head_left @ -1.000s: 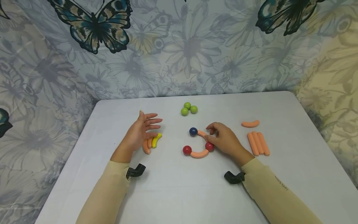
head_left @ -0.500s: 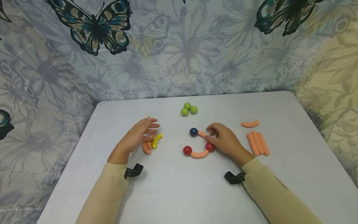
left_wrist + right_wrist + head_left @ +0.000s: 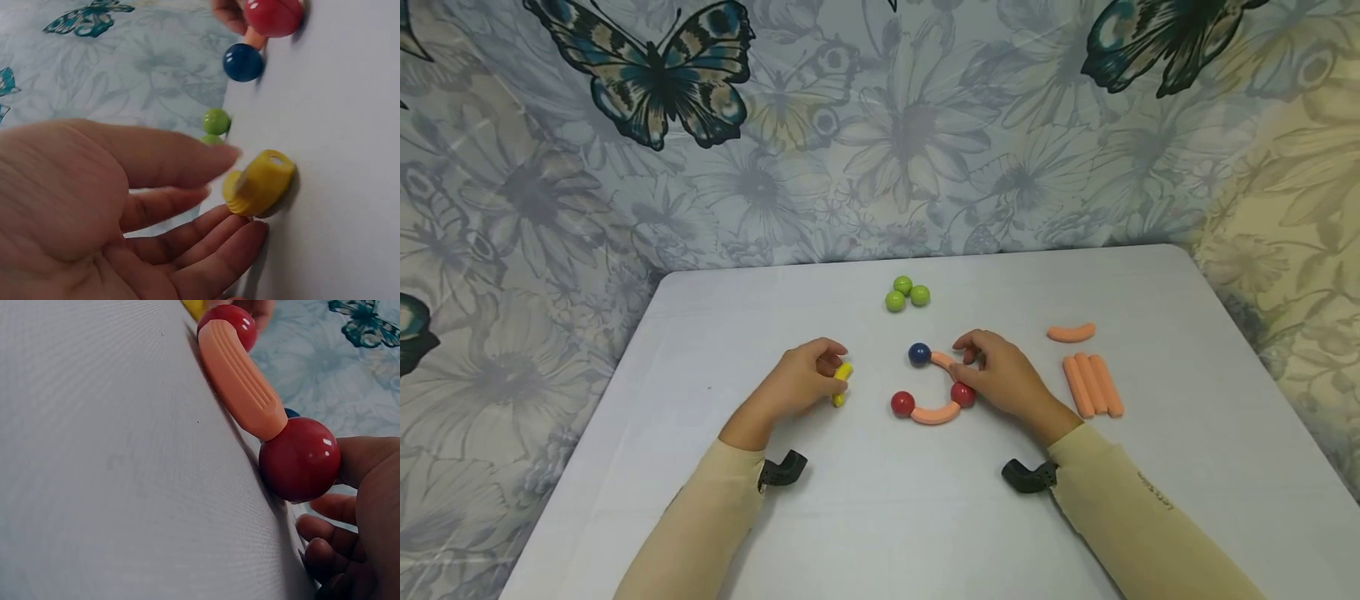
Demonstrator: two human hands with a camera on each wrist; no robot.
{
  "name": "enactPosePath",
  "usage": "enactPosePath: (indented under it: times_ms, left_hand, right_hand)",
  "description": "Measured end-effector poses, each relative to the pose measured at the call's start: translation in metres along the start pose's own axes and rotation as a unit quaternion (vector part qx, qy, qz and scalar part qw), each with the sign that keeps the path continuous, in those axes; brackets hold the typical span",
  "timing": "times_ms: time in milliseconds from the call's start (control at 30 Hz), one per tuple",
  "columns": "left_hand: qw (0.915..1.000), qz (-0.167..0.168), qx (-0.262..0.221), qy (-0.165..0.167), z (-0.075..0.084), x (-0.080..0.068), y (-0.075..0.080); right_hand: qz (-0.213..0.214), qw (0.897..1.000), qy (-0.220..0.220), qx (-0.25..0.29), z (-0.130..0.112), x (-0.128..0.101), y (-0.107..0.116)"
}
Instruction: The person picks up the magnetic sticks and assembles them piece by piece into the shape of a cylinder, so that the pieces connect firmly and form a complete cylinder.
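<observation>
White table (image 3: 865, 517), left hand (image 3: 797, 385) fingers curled around yellow curved stick (image 3: 842, 383), right hand (image 3: 1003, 379) at 3 o'clock, fingertips pinching orange curved stick (image 3: 942, 359) beside red ball (image 3: 962, 394).

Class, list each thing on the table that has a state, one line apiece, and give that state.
Yellow curved stick: pinched by the left hand.
Chain of balls and orange sticks: joined, lying flat, touched by the right hand.
Three green balls: clustered, loose.
Three straight orange sticks: side by side.
Curved orange stick: lying alone.
</observation>
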State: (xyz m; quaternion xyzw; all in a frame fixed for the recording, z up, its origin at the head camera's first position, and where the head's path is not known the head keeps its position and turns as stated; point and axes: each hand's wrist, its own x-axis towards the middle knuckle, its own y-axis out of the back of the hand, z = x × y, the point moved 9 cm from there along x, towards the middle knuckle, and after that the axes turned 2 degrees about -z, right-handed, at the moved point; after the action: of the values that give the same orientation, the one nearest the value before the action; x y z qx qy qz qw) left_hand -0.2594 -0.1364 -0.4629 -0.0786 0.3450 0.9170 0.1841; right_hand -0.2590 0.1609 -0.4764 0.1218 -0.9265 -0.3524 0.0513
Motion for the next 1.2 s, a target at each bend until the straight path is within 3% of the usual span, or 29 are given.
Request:
enactPosePath:
  times_ms: [100,267,333,500,667,833,933,1200]
  left_hand:
    - [0.9987,0.015,0.044,-0.019,0.003,0.003,-0.007]
    - [0.9974,0.033,0.063,-0.008,0.004,0.005,-0.013]
    - [0.9984,0.038,0.043,0.002,0.004,0.004,-0.013]
    - [0.9973,0.035,-0.064,0.008,0.005,0.006,-0.016]
    - [0.9893,0.024,-0.144,0.003,0.006,0.013,-0.024]
    - [0.9759,0.005,-0.218,0.011,0.008,0.021,-0.035]
    - [0.9705,-0.005,-0.241,0.013,0.010,0.026,-0.040]
    - [0.9676,-0.029,-0.250,0.013,0.017,0.036,-0.050]
  right_hand:
    - [0.001,1.000,0.001,-0.008,-0.001,0.000,0.000]
    - [0.002,1.000,0.003,-0.015,-0.001,0.001,0.000]
    - [0.002,1.000,0.002,-0.016,0.000,0.002,-0.001]
    - [0.004,1.000,0.002,-0.018,-0.001,0.002,-0.001]
    - [0.003,1.000,0.003,-0.017,-0.001,0.002,-0.001]
    - [0.005,1.000,0.006,-0.019,-0.001,0.002,-0.001]
    - [0.006,1.000,0.006,-0.018,0.000,0.002,0.000]
    - [0.002,1.000,0.001,-0.011,0.000,0.002,-0.002]
